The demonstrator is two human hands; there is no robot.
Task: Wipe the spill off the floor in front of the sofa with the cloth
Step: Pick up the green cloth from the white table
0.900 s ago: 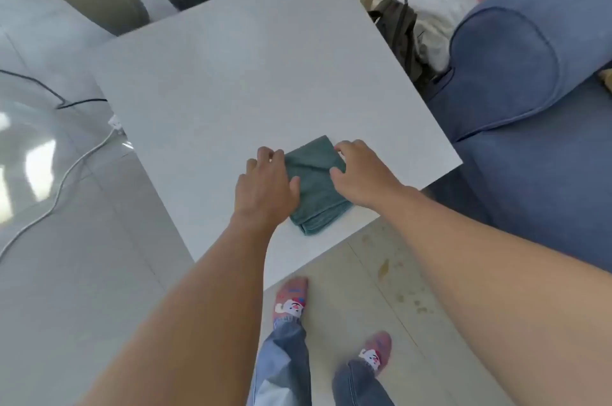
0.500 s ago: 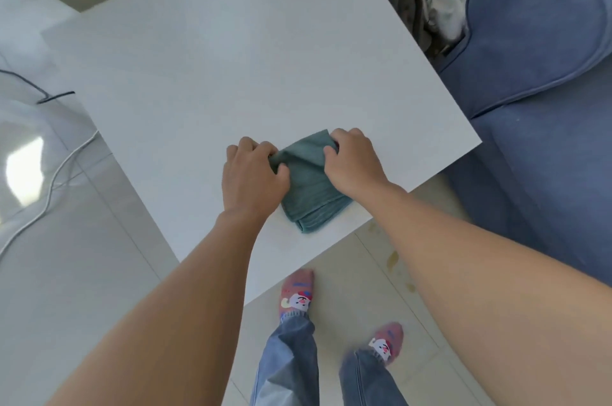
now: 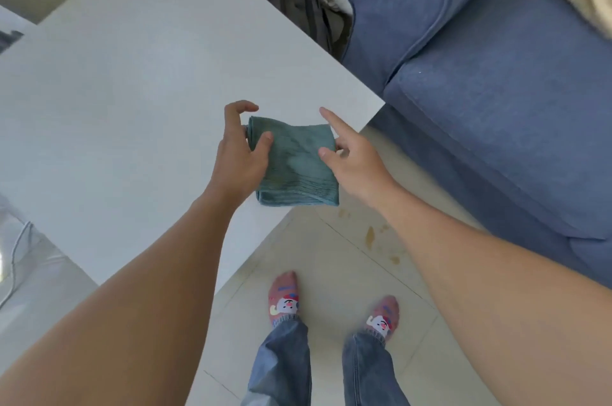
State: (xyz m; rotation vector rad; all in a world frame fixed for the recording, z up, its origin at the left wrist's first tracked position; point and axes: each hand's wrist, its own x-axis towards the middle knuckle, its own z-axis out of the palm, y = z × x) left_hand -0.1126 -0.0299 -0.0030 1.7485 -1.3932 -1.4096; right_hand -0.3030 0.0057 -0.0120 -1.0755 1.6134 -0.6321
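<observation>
Left hand [image 3: 239, 154]: thumb and fingers pinch the folded teal cloth's [image 3: 296, 167] left edge. Right hand [image 3: 352, 154]: pinches its right edge, index finger extended. Cloth at white table's [image 3: 132, 91] near corner. Brownish spill [image 3: 371, 235] on floor tiles right, before blue sofa [image 3: 496, 91].

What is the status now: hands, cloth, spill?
Left hand and right hand pinch the folded cloth, thumbs on top, over the table corner. Spill unwiped. Nothing in the way.

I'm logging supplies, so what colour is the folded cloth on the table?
The cloth is teal green with faint ribbed stripes along one edge, seen in the head view.
</observation>
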